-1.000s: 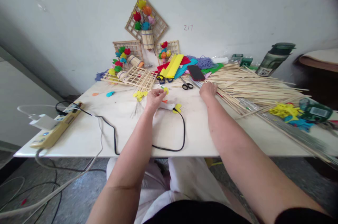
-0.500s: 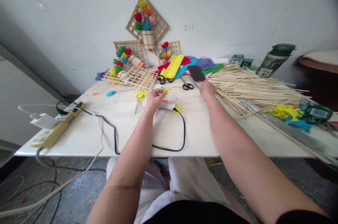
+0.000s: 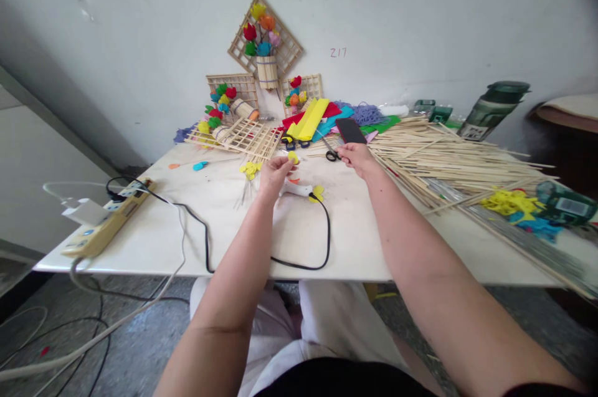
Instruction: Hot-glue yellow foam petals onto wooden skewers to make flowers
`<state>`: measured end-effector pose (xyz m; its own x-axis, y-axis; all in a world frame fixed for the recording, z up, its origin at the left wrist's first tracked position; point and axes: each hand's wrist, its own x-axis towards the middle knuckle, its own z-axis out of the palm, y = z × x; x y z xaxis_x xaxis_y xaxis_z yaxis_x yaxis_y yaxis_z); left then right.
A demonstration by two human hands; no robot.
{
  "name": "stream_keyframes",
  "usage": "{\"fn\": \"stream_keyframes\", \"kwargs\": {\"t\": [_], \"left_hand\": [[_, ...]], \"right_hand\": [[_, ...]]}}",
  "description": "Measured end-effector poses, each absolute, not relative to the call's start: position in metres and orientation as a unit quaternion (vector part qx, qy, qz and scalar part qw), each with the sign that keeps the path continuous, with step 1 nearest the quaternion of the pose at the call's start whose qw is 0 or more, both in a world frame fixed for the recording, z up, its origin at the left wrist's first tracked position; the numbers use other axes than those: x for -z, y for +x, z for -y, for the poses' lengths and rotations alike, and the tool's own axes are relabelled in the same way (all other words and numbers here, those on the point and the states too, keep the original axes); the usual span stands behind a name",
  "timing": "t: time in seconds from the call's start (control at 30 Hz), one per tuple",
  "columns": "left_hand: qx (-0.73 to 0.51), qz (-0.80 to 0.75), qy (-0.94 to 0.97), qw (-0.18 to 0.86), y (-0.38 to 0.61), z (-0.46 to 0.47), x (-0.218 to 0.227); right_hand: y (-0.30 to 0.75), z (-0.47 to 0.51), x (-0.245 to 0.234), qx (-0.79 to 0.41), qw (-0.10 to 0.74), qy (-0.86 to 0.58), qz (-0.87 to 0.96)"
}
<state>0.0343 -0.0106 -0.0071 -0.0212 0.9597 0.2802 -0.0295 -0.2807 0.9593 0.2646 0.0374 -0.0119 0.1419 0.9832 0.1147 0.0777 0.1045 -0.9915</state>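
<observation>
My left hand (image 3: 275, 174) is closed in a pinch on a small yellow felt piece (image 3: 293, 157) above the white table (image 3: 154, 241). Just below it lies a white glue gun (image 3: 295, 188) with a black cord (image 3: 326, 241), and another yellow felt piece (image 3: 318, 193) rests beside its nozzle. My right hand (image 3: 357, 157) hovers next to black scissors (image 3: 331, 151), fingers curled together; whether they hold anything is too small to see. A dark phone (image 3: 350, 130) lies just behind that hand.
A big pile of thin wooden sticks (image 3: 448, 154) covers the right side. Wooden lattice frames (image 3: 243, 135) with felt flowers stand at the back by the wall. A power strip (image 3: 109, 219) lies at the left, and a green bottle (image 3: 490, 111) and yellow cutouts (image 3: 511, 200) at the right.
My right hand has drawn back left from the edge of the stick pile to beside the scissors. My left hand has stayed put with the yellow piece.
</observation>
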Motion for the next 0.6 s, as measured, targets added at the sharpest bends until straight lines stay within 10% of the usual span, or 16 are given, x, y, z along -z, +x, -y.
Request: {"fn": "stream_keyframes", "kwargs": {"t": [0.6], "left_hand": [[-0.644,-0.357,0.5,0.455,0.029,0.009,0.005]], "right_hand": [[0.206,-0.002,-0.007,-0.595,0.291,-0.336,0.67]]}}
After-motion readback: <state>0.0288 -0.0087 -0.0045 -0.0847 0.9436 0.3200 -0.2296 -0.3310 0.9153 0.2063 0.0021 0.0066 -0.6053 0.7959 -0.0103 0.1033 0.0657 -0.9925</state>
